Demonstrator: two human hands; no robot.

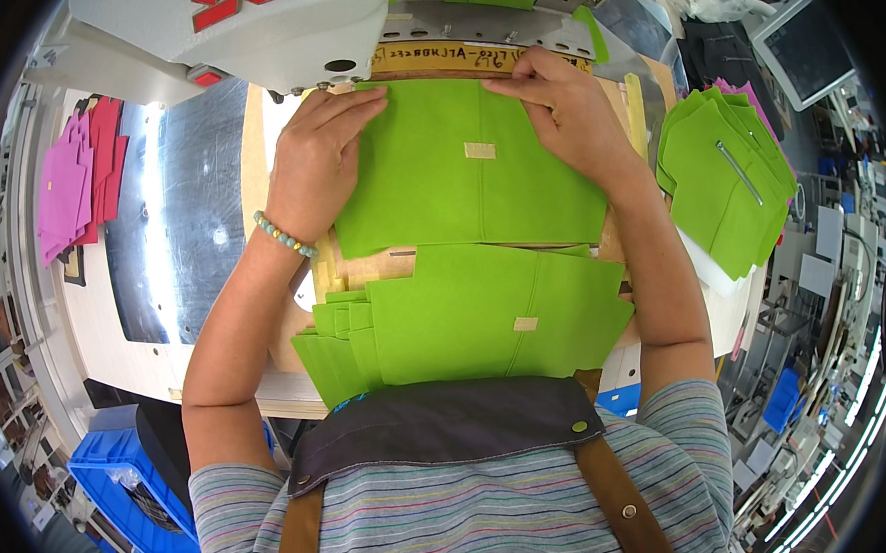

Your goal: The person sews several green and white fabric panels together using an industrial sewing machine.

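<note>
Head view: pale table [158, 368], wide, with whitish machine [245, 41] above its far left corner. Along the left side, shiny plate [181, 213]; farther out, at the left edge, pink pieces [64, 192] beside red pieces [104, 154]. In the middle of the table, toward the far edge, green panel [418, 170], lying nearly flat, with a seam down its middle. At the near edge, green stack [462, 293]; at the right edge, green pile [709, 180] with a zipper on top.

On the panel's far left corner, left hand [318, 140], fingers together, tips on the cloth. On the same far edge, right of the seam, right hand [572, 113], forefinger stretched, thumb curled. Pinching or only pressing: cannot tell for either hand.

Step in hand, by judgement: squaring of the panel's far edge along yellow strip [424, 58]. Called for next, probably: even pressure at both places, without wrinkle or slipping.

On the strip, black handwriting, partly covered by the right hand. On the machine, red three-part emblem [216, 14], without readable words. On the panel, small beige tape [480, 150], with no legible writing.
</note>
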